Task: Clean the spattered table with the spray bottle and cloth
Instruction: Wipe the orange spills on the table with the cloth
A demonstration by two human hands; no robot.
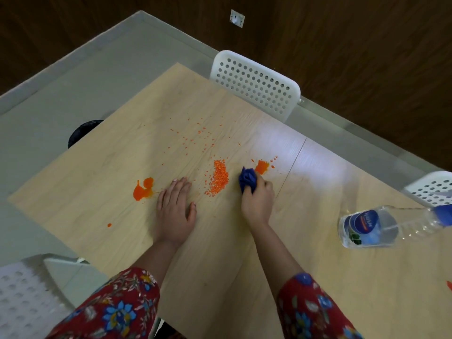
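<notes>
A bunched blue cloth (247, 178) is being gripped in the curled fingers of the right hand (257, 200) and pressed onto the table (220, 265), touching an orange splash (262, 166). The left hand (175, 211) is being laid flat, fingers straight, holding nothing, between an orange blot (143, 189) and a heap of orange grains (219, 177). The spray bottle (381, 227) is being supported by the table at far right, well apart from both hands.

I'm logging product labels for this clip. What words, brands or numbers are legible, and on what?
Blue-and-white label on the clear plastic spray bottle: printed word, too blurred to read.
Crumpled blue cloth, light wooden table: no text visible.
</notes>
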